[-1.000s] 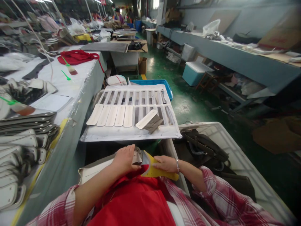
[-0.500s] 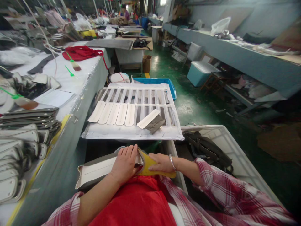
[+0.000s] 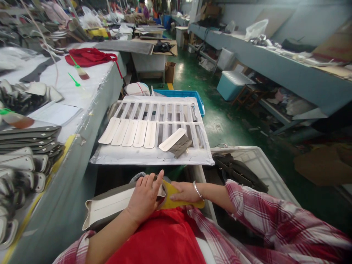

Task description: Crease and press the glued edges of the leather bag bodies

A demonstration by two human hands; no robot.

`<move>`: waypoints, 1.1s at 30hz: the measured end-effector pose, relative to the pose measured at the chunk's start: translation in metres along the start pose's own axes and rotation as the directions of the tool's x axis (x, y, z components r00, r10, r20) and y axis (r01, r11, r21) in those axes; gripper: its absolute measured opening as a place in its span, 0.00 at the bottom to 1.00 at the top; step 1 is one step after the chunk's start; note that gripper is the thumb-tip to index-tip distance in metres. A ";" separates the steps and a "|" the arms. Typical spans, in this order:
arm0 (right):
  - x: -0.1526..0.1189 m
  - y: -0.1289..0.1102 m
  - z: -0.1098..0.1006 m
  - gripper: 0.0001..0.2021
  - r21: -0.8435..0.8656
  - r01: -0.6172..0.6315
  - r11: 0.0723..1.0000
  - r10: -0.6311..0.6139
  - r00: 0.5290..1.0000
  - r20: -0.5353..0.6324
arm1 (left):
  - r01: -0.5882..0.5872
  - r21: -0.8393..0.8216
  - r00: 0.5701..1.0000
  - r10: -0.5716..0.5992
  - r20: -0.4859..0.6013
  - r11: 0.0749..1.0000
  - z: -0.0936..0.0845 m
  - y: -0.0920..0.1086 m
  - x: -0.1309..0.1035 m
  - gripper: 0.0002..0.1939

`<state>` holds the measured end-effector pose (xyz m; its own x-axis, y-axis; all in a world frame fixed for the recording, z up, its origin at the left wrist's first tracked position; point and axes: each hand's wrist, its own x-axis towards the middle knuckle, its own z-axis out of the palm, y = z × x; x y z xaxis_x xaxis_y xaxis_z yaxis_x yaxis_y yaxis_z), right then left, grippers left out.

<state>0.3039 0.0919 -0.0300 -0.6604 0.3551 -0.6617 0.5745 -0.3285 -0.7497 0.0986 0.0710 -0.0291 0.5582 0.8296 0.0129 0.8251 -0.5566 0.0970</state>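
My left hand [image 3: 145, 196] grips the right end of a long grey fabric piece with a white panel [image 3: 110, 207], its thumb hidden at the edge. My right hand [image 3: 185, 191] is closed round a flat yellow tool [image 3: 172, 196], whose left part meets the open end of the grey piece beside my left fingers. Ahead is a white slotted rack [image 3: 154, 156] with a row of white strips [image 3: 132, 134] lying on it. A loose white strip [image 3: 172, 139] and a folded grey piece [image 3: 180, 146] lie at the rack's right.
At the left, a table [image 3: 90, 86] bears stacked grey-and-white parts [image 3: 22, 161], glue bottles [image 3: 82, 72] and red cloth [image 3: 90, 57]. A white crate [image 3: 255, 150] with dark bags [image 3: 239, 172] stands at the right. Behind the rack is a blue tray [image 3: 202, 104].
The view has shifted slightly, so the table and rack sit a little further left. My left forefinger is raised more from the others. Both hands keep their holds.
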 end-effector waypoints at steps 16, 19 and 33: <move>0.015 -0.004 -0.007 0.15 0.163 -0.028 0.986 0.004 0.989 0.151 | -0.070 -0.014 0.997 0.071 0.018 0.997 0.004 -0.012 -0.001 0.40; 0.014 -0.003 -0.003 0.16 0.222 -0.030 0.975 0.005 0.994 0.112 | -0.101 0.003 0.994 0.101 0.029 0.995 0.005 -0.018 -0.003 0.38; 0.024 0.024 0.051 0.25 0.463 0.383 0.799 -0.234 0.908 -0.348 | -0.231 -0.076 0.973 0.229 -0.035 0.970 0.010 -0.036 -0.010 0.52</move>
<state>0.2771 0.0483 -0.0629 -0.5653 0.7040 -0.4300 -0.0179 -0.5316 -0.8468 0.0640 0.0826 -0.0429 0.7290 0.6810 0.0694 0.6646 -0.7283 0.1669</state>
